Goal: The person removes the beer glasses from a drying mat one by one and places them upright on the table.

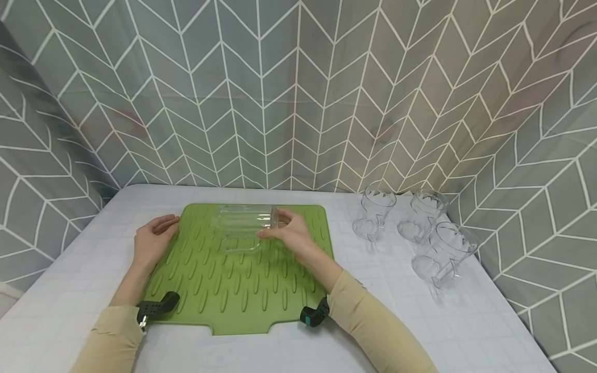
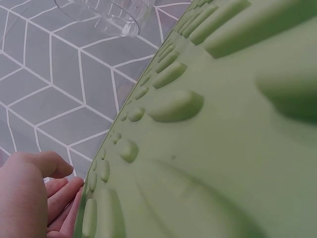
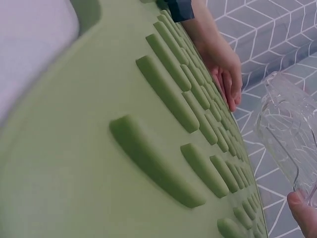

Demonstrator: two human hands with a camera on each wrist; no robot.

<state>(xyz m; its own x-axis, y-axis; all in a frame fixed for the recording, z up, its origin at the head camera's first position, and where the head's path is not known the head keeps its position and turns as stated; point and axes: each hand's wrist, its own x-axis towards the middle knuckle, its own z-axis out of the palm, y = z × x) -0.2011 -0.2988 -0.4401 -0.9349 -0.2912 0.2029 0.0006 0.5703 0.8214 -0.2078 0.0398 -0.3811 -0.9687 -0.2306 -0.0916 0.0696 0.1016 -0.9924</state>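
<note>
A clear mug (image 1: 246, 219) lies on its side above the green ridged mat (image 1: 238, 308), its handle toward the person. My right hand (image 1: 295, 234) grips it at its right end, thumb on the near side. In the right wrist view the mug (image 3: 287, 131) appears at the right edge with a fingertip against it; most of that hand is out of frame. My left hand (image 1: 156, 239) rests beside the mat's left edge with loosely bent fingers, holding nothing. The left wrist view shows the fingers of that hand (image 2: 37, 193) close against the mat's edge; whether they touch it is unclear.
On the white-covered table (image 1: 373, 311), three clear handled mugs stand upright at the right: one at the back (image 1: 374, 210), another beside it (image 1: 422, 215), a third nearer (image 1: 443, 254). A grey patterned curtain (image 1: 280, 103) encloses the back and sides.
</note>
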